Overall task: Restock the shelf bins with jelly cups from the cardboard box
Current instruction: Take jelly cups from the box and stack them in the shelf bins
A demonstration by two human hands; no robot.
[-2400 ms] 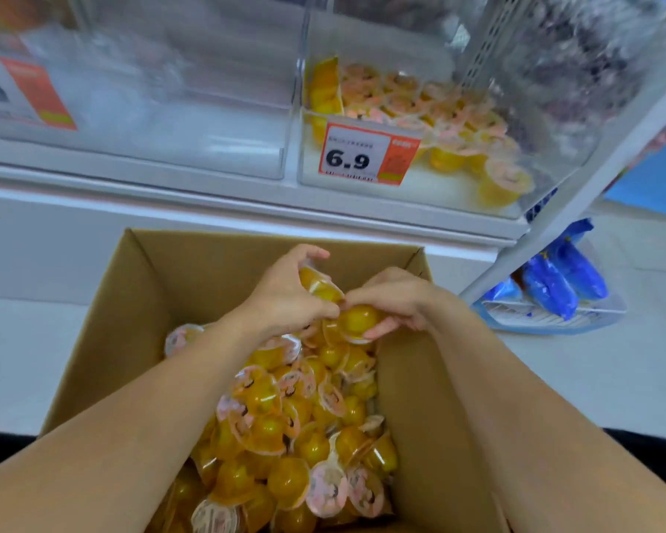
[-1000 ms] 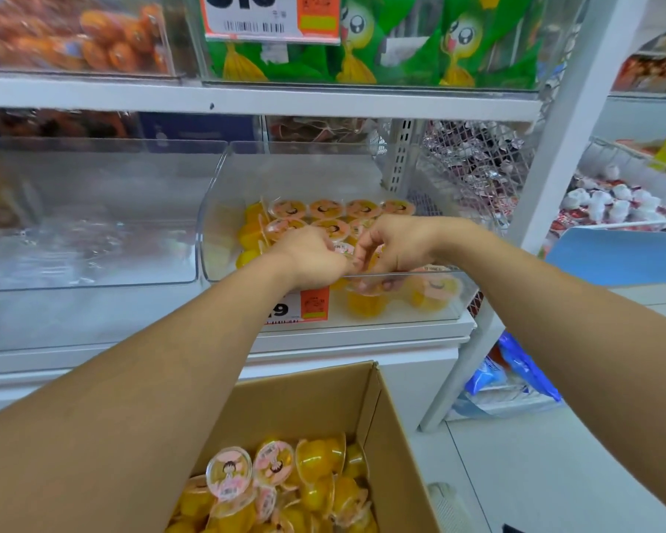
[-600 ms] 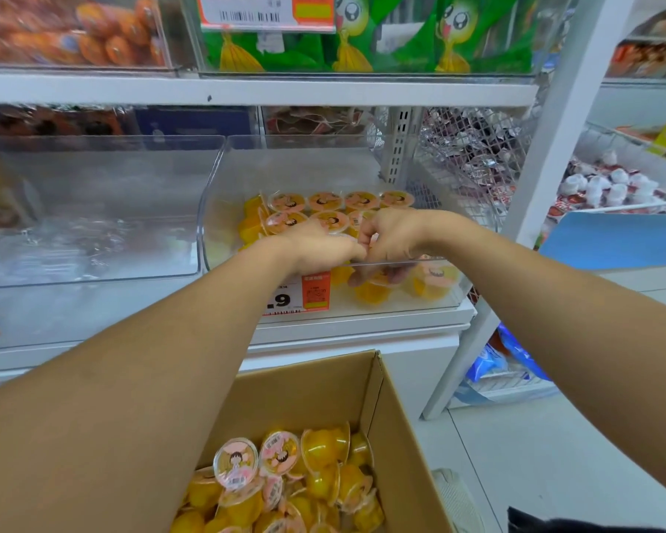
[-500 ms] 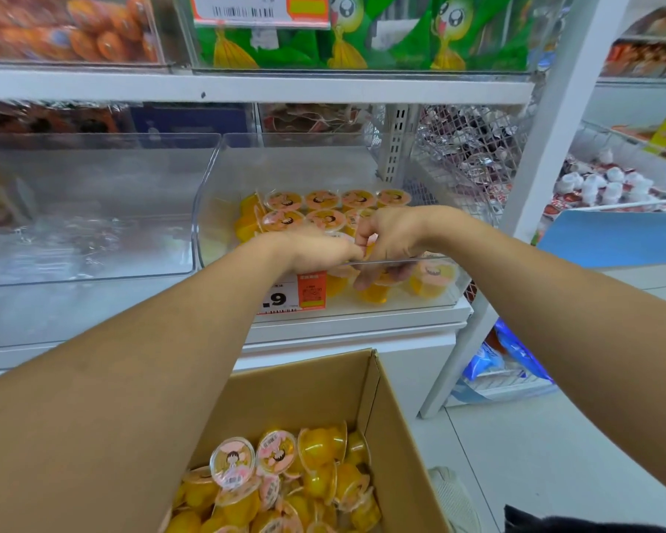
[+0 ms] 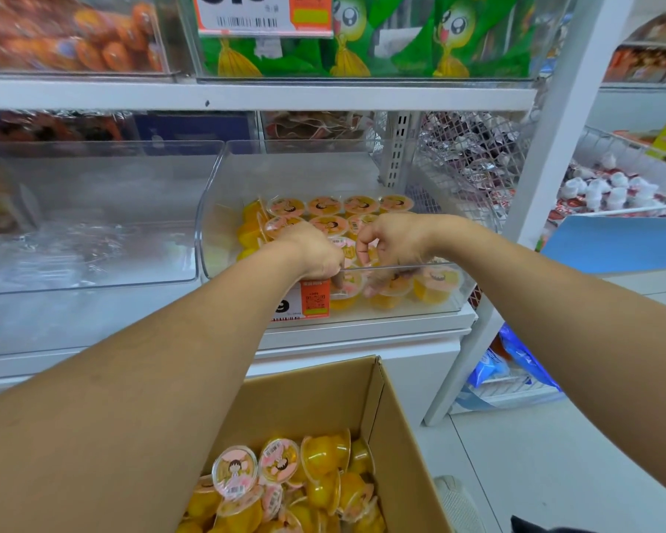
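Now both hands reach over the front wall of the clear shelf bin (image 5: 362,163). Left hand (image 5: 316,251) and right hand (image 5: 391,240) have curled fingers on jelly cups (image 5: 345,251) directly under them; the cardboard box (image 5: 323,402) lies below.

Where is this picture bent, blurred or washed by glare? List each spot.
Head view: wide-lens bending curves the white upright and stretches both forearms at the lower edges; soft reflections haze the front of the clear bin and the neighbouring bin; lighting even, no hard shadows; left hand and right hand reasonably sharp.
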